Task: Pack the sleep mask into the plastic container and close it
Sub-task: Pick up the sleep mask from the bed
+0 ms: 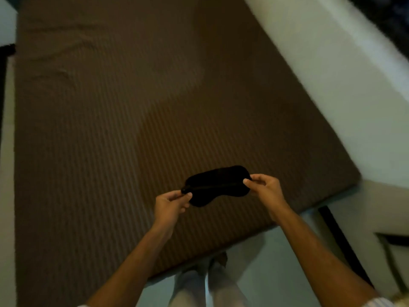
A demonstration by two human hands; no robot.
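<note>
A black sleep mask (218,185) is stretched out between my two hands above the near corner of a brown striped bed. My left hand (171,206) pinches its left end, where the strap shows. My right hand (266,189) pinches its right end. The mask hangs in the air, a little above the bedcover. No plastic container is in view.
The brown striped bed (132,120) fills most of the view. A pale wall (345,85) runs along its right side. Pale floor and my legs (208,286) show below the bed's near edge. A dark strip (340,238) lies on the floor at the right.
</note>
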